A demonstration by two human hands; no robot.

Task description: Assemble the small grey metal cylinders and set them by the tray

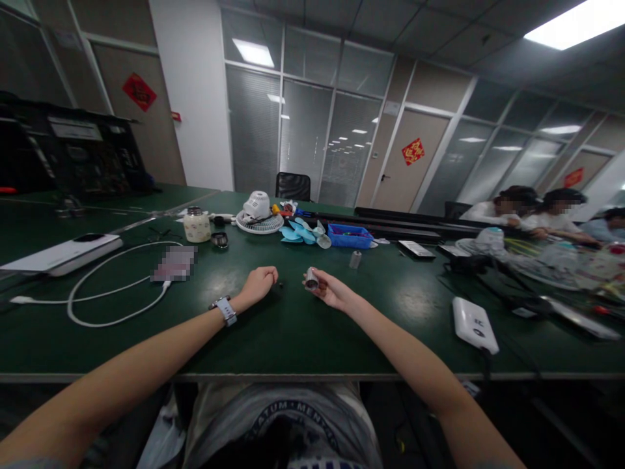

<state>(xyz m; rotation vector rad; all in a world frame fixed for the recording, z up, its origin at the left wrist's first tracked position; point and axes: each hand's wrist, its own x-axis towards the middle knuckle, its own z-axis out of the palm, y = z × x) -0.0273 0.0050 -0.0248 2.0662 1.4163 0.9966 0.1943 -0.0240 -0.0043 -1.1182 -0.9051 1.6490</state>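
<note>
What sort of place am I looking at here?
Probably an electronics workshop within an office: a white fan, apparently taken apart, lies on a green worktable, and glass partitions stand behind.

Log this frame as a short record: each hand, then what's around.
Left hand: curled; contents hidden
Right hand: holding a silvery cylinder
Between hands: small dark piece, nearer the left
Beyond right hand: upright second cylinder, blue tray
Beyond left hand: jar, fan
Right foreground: white device
Surface: green table
</note>
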